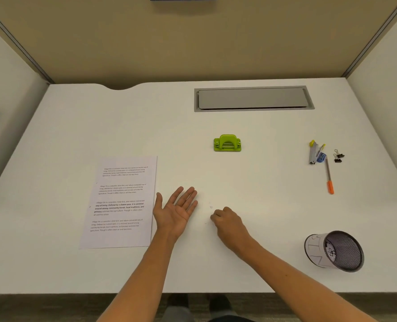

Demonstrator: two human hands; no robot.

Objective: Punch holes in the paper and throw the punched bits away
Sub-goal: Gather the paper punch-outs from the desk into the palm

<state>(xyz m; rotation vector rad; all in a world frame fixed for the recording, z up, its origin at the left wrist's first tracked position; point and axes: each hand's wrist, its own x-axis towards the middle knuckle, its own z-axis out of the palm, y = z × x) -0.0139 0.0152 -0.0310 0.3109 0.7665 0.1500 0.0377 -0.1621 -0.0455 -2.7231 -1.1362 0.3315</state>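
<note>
The punched bits (211, 207) are barely visible: one or two pale specks on the white desk (262, 205) just beyond the right hand (229, 223), too small to count surely. That hand lies knuckles-up with its fingers curled under; whether the fingertips pinch a bit cannot be told, since they are hidden beneath the hand. The left hand (175, 211) rests palm-up beside it, fingers spread straight and wide, holding nothing. The print on the one sheet of paper (119, 202), which lies flat just left of the left hand, is too blurred to read, and any holes along its edge are hard to make out.

One green hole punch (227, 143) stands alone at mid-desk, well beyond both hands. Near the right front edge, one mesh pen cup (335, 251) wrapped in scribbled paper lies tipped, mouth toward the camera. Farther back on the right sit one stapler (312, 152), one blue sharpener (321, 157), one orange-capped pen (329, 177) and two binder clips (338, 155). A grey cable hatch (253, 98) is set into the desk's far side. A dark panel at the top of the wall is cut off.
</note>
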